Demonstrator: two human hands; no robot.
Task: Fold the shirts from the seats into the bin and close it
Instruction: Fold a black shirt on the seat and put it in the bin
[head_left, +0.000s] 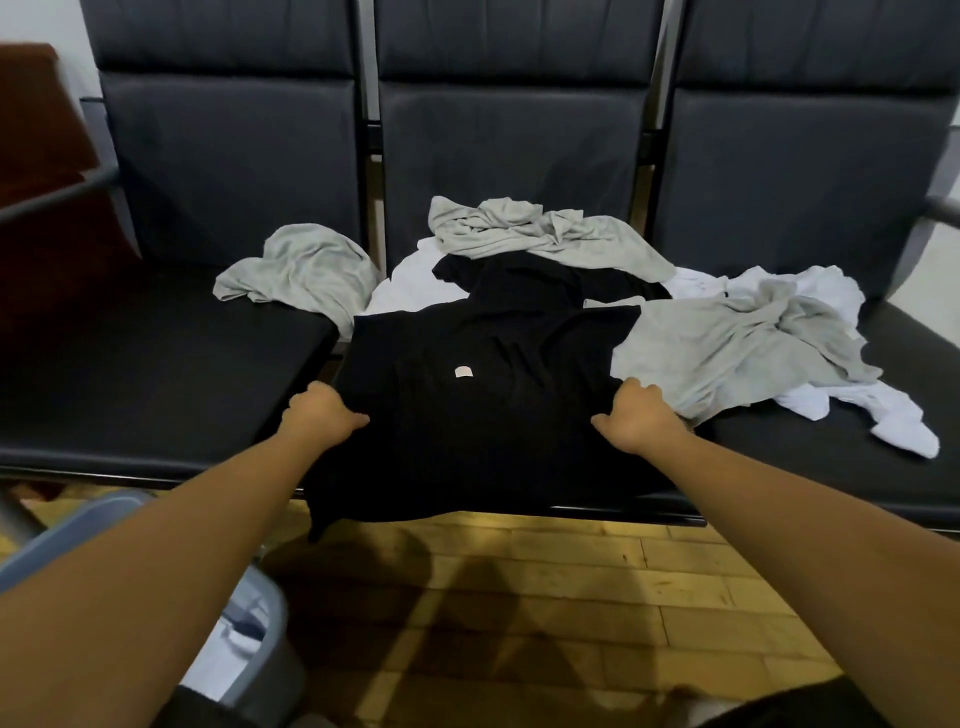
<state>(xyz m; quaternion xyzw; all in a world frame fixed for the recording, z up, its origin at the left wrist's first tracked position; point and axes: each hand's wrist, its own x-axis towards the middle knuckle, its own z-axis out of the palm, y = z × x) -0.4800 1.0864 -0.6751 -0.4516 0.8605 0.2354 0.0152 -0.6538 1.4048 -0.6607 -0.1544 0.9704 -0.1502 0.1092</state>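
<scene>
Yellowish wooden plank floor (675, 571), white wall (31, 21) behind, dark reddish-brown furniture (36, 156) at left.

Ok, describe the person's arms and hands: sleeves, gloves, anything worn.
Both are bare. The left forearm and right forearm show no sleeve up to the picture's edge. The left hand and right hand wear no gloves; no watch, bracelet or band shows at either wrist. The fingers are partly hidden, so rings cannot be ruled out.

A waiting area, by the look of it: a row of linked black padded seats (519, 156) with metal armrests (57, 200), white wall behind, wood-plank floor (597, 582) underfoot.
</scene>
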